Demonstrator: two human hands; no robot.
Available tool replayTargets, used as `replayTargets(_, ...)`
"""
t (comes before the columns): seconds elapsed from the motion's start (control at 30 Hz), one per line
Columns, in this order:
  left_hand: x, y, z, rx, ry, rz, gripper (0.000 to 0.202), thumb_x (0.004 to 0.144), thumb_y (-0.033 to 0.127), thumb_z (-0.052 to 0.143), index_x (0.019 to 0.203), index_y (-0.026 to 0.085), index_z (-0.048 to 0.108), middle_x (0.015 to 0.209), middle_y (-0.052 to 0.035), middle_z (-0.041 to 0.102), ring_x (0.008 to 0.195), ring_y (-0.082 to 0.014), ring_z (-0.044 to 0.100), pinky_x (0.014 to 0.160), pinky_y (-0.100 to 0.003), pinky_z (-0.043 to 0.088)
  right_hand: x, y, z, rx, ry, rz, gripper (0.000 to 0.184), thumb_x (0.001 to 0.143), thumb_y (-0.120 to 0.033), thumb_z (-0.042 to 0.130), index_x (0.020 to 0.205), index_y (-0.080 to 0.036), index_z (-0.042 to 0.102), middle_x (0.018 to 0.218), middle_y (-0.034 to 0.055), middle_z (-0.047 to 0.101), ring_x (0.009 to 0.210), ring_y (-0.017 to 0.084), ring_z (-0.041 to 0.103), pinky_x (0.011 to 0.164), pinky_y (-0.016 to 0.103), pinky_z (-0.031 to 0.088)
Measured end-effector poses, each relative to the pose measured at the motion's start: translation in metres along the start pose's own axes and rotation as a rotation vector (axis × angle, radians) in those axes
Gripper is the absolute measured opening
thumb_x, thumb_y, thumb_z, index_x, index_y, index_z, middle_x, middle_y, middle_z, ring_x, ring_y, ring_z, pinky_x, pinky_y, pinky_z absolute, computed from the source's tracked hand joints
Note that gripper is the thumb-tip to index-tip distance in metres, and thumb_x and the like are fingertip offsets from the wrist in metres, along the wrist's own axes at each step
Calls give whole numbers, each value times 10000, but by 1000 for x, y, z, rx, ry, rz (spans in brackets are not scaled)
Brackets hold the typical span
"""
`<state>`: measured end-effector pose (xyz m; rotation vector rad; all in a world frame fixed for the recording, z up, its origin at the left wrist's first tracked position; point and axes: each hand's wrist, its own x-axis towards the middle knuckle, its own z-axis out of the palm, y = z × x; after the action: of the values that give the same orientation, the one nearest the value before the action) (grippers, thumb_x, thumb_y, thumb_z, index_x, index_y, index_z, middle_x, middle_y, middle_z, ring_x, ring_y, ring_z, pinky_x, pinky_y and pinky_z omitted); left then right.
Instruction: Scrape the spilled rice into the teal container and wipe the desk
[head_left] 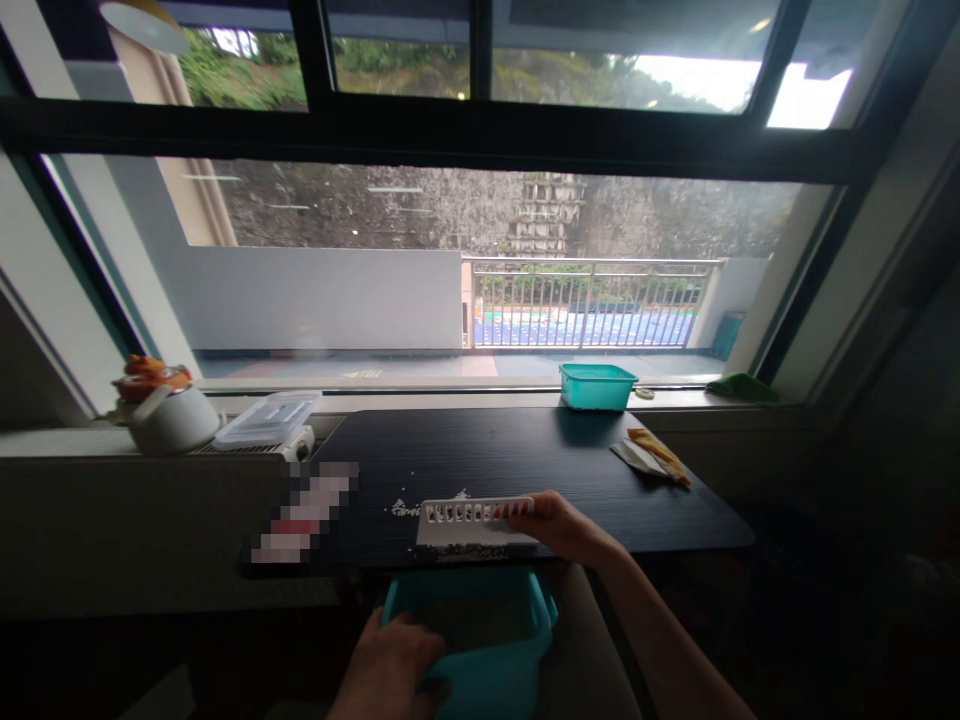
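Observation:
A white flat scraper [472, 528] with a row of slots along its top stands tilted on the dark table [480, 445] near the front edge. My right hand [555, 522] is closed around its right end. Small white grains [405, 508] lie scattered to its left and behind it, and more show along its lower edge. Below the table edge is a turquoise plastic tub [491, 665]. My left hand [397, 655] is closed on its left front rim. The tub's inside is dim, and I cannot make out what it holds.
A second turquoise tub [598, 388] stands at the table's back right, with yellow and white wrappers [652, 458] nearer. A blurred-out item [304, 515] lies at the left. A clear lid [270, 417] and a white pot [174, 420] rest by the window.

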<state>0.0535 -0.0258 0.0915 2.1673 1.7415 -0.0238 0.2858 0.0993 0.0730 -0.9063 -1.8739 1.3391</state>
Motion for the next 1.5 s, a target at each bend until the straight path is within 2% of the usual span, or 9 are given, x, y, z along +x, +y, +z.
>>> replayTargets(0.1,0,1,0,2,1,-9,132,749,270,570,777,222,689,952,-23,721,1020,-228,600,950,-355,333,-8,-4,3,22,-64,12,358,839,-431,629,1054,-170,745,906,30,749,809,193,653,763,295,500)
replayTargets(0.2,-1,3,1,-10,13,-13,143,741,252,569,793,213,696,958,-27,720,1013,-224,599,943,-345,332,-6,-6,2,25,-46,4,361,832,-437,636,1040,-164,749,873,31,746,771,187,644,741,296,497)
replayTargets(0.37,-1,0,5,6,14,-2,168,749,254,559,837,213,697,974,-29,717,1012,-224,593,942,-349,333,14,-3,0,16,23,-32,353,816,-415,649,1005,-135,750,820,30,722,744,170,617,728,288,480)
replayTargets(0.6,1,-7,8,-26,37,6,137,726,267,575,760,213,697,925,-38,720,982,-232,604,917,-343,360,29,0,8,5,8,-29,310,818,-381,634,992,-154,751,789,-2,702,732,152,601,700,249,466)
replayTargets(0.7,0,-5,3,-11,34,4,142,733,266,558,737,214,689,900,-34,722,959,-230,614,918,-356,364,23,-3,12,-1,-39,-17,303,825,-373,631,991,-152,755,792,3,713,718,154,607,691,248,469)
replayTargets(0.93,0,-1,-4,13,-48,-25,183,724,276,566,815,215,713,990,-35,719,1044,-250,604,942,-351,358,1,-6,14,6,-98,-5,305,854,-385,612,1042,-185,747,833,9,724,755,173,614,711,274,477)
replayTargets(1.2,3,2,4,18,20,34,96,713,247,601,724,208,688,897,-27,727,956,-225,621,931,-363,370,-18,-11,-7,-41,79,8,350,830,-429,626,988,-145,756,831,40,728,755,188,619,708,288,487)
replayTargets(1.4,5,4,12,-1,4,53,68,708,265,639,705,207,676,906,-23,720,996,-236,608,901,-349,392,-40,-17,2,-10,19,46,391,852,-470,609,1037,-155,745,928,56,750,822,213,651,761,317,506)
replayTargets(1.5,7,3,16,4,-3,92,72,715,260,643,703,197,676,884,-38,721,964,-232,616,898,-356,394,-43,-21,-3,-38,23,12,392,870,-477,593,1059,-166,740,972,62,748,871,225,657,769,321,515)
